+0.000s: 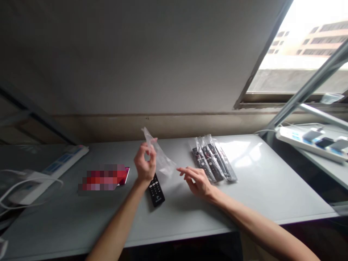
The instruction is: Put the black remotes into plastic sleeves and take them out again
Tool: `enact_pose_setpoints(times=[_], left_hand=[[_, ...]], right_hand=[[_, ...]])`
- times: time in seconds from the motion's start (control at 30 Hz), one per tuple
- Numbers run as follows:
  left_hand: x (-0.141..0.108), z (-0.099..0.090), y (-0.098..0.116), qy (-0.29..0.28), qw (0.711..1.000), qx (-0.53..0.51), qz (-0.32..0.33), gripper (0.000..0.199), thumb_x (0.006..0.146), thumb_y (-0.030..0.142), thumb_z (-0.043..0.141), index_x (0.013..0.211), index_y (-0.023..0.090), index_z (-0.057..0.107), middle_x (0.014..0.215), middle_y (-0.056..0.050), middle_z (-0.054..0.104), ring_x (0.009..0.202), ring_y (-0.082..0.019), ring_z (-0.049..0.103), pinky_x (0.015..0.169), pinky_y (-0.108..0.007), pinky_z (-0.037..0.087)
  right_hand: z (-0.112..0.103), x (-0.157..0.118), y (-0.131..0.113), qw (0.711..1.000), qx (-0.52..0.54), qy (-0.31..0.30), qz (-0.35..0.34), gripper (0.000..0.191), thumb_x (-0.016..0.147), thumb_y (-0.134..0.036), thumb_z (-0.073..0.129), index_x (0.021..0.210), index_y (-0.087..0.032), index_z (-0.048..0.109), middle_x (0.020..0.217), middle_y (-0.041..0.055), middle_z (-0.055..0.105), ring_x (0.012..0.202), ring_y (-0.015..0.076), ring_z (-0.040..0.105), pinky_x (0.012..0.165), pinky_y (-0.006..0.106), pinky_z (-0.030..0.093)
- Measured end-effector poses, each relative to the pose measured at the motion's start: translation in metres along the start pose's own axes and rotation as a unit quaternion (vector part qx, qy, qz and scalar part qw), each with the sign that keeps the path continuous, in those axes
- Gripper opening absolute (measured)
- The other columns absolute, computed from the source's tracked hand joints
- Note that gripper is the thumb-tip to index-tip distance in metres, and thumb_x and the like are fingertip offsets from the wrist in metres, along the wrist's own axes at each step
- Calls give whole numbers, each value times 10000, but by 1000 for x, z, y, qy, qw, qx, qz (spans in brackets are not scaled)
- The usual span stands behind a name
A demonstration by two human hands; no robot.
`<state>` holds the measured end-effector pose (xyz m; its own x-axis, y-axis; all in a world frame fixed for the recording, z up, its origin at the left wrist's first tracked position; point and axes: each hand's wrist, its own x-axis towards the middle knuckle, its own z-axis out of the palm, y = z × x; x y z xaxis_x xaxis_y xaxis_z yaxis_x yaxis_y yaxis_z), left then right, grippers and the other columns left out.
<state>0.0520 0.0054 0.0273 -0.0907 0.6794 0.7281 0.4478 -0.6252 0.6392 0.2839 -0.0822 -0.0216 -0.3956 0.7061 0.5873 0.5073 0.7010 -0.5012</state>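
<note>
My left hand (pixel 145 162) pinches a clear plastic bag (pixel 164 163) near its upper end, thumb and finger forming a ring. The bag hangs down to the right and looks slack, with nothing visible inside. Beneath that hand a black remote control (pixel 156 194) lies bare on the grey table (pixel 187 221), its upper part hidden by the hand and bag. My right hand (pixel 198 180) hovers just right of the bag, fingers stretched toward its lower end and apparently holding nothing. Behind the right hand several bagged remote controls (pixel 213 161) lie side by side.
At left lies a red item (pixel 104 178), partly pixelated. A power strip (pixel 57 170) with a white cable (pixel 16 186) runs along the left side. Another power strip (pixel 312 143) with chargers stands at the right behind a metal frame (pixel 307 88). A wall and window close off the back.
</note>
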Motion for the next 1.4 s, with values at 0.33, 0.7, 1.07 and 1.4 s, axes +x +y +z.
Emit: enact_pose_setpoints(times=[0.33, 0.7, 1.07, 1.4], left_hand=[[0, 7, -27, -77, 969, 100, 210, 431, 891, -38, 403, 1193, 247, 520, 1155, -87, 733, 1261, -242, 683, 1143, -517, 512], [-9, 17, -37, -215, 960, 105, 147, 385, 1094, 150, 411, 1408, 204, 627, 1348, -110, 738, 1360, -236, 646, 1257, -528, 424], [-6, 6, -34, -168, 967, 136, 135, 243, 1078, 225, 549, 1041, 242, 788, 998, -53, 830, 1262, -259, 700, 1110, -513, 490], [-23, 28, -35, -265, 941, 152, 148, 408, 1019, 80, 469, 1380, 207, 610, 1223, -112, 725, 1206, -258, 647, 1074, -440, 506]], right_hand=[[13, 11, -40, 950, -40, -271, -149, 412, 1128, -377, 502, 1503, -250, 618, 1701, 94, 472, 1583, 284, 419, 1223, 443, 448], [-8, 13, -15, 971, -100, -203, 72, 366, 1019, -385, 708, 1338, -220, 637, 1179, 89, 709, 767, 176, 710, 742, 296, 573], [-66, 29, 17, 961, 158, 85, 208, 298, 1051, -465, 578, 1178, -238, 723, 1007, 55, 664, 813, 196, 645, 700, 315, 560], [-53, 25, 36, 813, 330, 291, 381, 265, 875, -467, 674, 994, -232, 707, 725, -49, 490, 558, 132, 435, 447, 227, 347]])
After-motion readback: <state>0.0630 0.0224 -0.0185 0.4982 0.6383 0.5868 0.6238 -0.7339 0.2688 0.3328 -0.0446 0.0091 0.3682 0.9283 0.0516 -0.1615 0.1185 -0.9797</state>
